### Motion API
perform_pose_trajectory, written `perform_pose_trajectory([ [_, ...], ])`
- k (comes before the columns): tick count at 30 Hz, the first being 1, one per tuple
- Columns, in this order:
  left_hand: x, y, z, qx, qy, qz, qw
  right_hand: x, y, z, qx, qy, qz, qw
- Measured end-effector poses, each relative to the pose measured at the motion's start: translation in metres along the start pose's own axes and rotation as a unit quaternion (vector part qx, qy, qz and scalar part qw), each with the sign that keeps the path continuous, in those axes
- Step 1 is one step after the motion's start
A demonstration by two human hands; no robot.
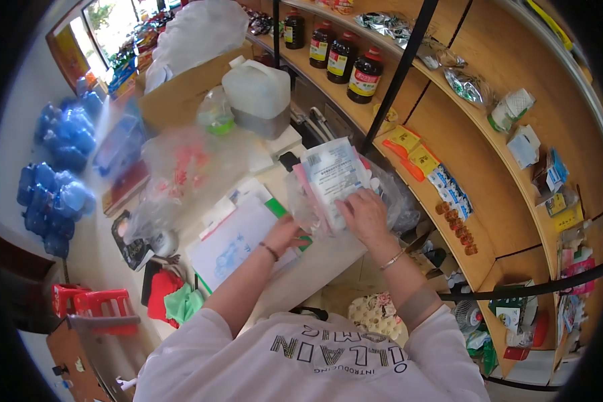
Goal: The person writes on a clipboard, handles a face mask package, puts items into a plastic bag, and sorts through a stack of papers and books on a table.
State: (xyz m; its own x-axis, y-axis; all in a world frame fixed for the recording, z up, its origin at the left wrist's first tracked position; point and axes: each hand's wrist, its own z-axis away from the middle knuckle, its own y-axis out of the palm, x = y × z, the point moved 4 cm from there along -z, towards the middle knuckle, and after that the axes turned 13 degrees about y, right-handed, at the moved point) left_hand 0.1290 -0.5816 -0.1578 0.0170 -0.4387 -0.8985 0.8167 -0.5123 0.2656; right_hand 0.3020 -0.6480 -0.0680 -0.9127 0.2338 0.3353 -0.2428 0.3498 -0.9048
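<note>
On the pale table, a white drawing board [231, 251] with green edging carries blue marks. My left hand [283, 238] is at its right edge, with its fingers curled over the green strip; their tips are partly hidden. A flat white printed packet [333, 175] leans in a crumpled clear plastic bag [398, 201], with something pink behind it. My right hand [364, 217] lies against the packet's lower right part, its fingers apart and touching the surface. A dark bracelet circles my left wrist and a pale bangle my right.
Behind stand a translucent jug [258, 90] of dark liquid and a cardboard box [181, 100]. A clear bag [187, 161] with red print lies left of the board. Curved wooden shelves [489, 174] hold bottles and packets at right. Red stools [107, 308] are at lower left.
</note>
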Motion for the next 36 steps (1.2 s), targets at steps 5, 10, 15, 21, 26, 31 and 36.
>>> perform_pose_trajectory([
  [5,-0.039,-0.047,-0.046,-0.106,0.062,0.101,0.987,0.032,-0.014,-0.045,-0.075,-0.086,-0.069,0.991],
  [10,-0.085,-0.023,-0.073,-0.007,0.042,-0.008,0.999,0.025,0.011,-0.043,-0.053,-0.112,-0.045,0.991],
  [15,-0.073,-0.026,-0.076,0.142,0.097,-0.001,0.985,0.016,0.005,-0.029,-0.05,-0.09,-0.076,0.992],
  [21,-0.073,-0.031,-0.112,-0.031,0.106,0.075,0.991,0.019,0.007,-0.026,-0.022,-0.145,-0.031,0.989],
  [26,-0.097,-0.022,-0.109,-0.02,0.228,0.002,0.973,0.019,0.007,-0.038,-0.005,-0.166,-0.046,0.985],
  [31,-0.105,-0.009,-0.082,-0.037,0.324,-0.008,0.945,0.02,0.016,-0.062,0.025,-0.177,-0.063,0.982],
  [36,-0.099,-0.023,-0.07,-0.095,0.376,-0.049,0.921,0.032,0.034,-0.07,0.06,-0.057,-0.035,0.996],
])
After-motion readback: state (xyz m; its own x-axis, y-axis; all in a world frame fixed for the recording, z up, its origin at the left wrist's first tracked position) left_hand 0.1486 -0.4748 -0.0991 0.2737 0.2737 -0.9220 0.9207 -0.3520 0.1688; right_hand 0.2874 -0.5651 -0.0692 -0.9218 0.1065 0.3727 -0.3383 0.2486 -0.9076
